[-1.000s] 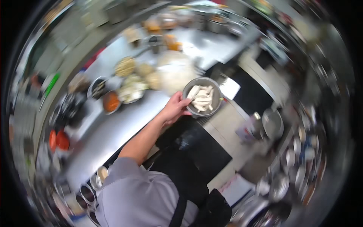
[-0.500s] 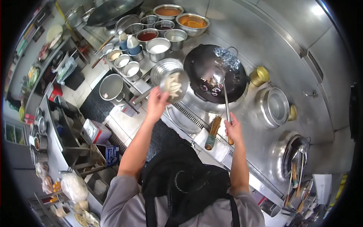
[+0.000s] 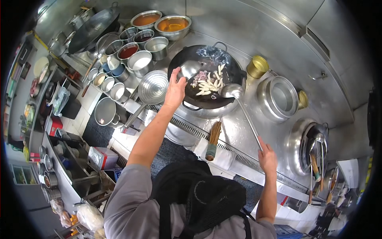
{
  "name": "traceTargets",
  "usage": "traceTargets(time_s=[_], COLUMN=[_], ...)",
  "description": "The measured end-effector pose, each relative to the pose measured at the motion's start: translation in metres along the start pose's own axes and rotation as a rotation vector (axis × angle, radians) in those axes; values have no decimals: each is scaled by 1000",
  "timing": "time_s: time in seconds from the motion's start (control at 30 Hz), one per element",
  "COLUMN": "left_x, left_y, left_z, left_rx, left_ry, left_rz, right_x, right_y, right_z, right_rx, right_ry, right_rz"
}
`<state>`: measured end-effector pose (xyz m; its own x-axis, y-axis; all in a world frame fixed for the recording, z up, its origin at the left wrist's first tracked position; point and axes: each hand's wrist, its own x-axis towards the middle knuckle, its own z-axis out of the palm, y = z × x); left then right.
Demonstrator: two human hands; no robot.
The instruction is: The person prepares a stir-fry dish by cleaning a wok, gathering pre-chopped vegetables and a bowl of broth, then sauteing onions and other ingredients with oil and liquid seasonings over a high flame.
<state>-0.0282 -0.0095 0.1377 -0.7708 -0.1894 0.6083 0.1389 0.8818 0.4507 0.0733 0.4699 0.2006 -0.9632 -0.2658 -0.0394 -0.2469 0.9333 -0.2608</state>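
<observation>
My left hand (image 3: pixel 175 91) grips the edge of a small metal bowl (image 3: pixel 190 69), which is tipped over the left side of a black wok (image 3: pixel 232 71). Pale strips of food (image 3: pixel 211 85) lie in the wok beside some pinkish pieces (image 3: pixel 201 76) that look like sliced meat or onion. My right hand (image 3: pixel 267 158) is closed round the handle end of a long ladle (image 3: pixel 247 114). The ladle's head rests at the right inner edge of the wok, next to the pale strips. Pale smoke or a shiny reflection shows at the wok's far side.
A perforated strainer (image 3: pixel 153 87) lies left of the wok, with several metal pots of sauce and powder (image 3: pixel 140 63) beyond it. A bamboo brush (image 3: pixel 213 141) lies at the counter's front edge. To the right stand a gold tin (image 3: pixel 257 67) and stacked metal basins (image 3: pixel 278 99).
The pale strips have gone from the bowl into the wok. My left hand moved forward over the wok with the bowl tipped. The ladle shifted to the wok's right side.
</observation>
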Motion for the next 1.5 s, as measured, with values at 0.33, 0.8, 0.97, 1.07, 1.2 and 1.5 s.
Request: traceTargets(time_s=[0.33,0.8,0.97,1.07,1.2,1.5], left_x=[-97,-623,-756,-794,-839,-875], left_y=[-28,81,210,292,351,279], left_z=[-57,-344,-357,-347,-324,-374], left_rx=[-588,-408,-175,-189,69,177], left_ry=[336,1091,1526,1933,2466,2542], left_rz=[-614,-1471,-1585,-1537,-1250,-1356], right_x=[34,218,170,163,115,81], right_y=[-18,-118,-72,-47,-105,-138], right_z=[41,167,175,197,164,69], right_rx=[144,807,474,162,-28,-238], right_ry=[-90,-187,-310,-128,-178,-208], right_rz=[-89,-72,-247,-503,-498,-457])
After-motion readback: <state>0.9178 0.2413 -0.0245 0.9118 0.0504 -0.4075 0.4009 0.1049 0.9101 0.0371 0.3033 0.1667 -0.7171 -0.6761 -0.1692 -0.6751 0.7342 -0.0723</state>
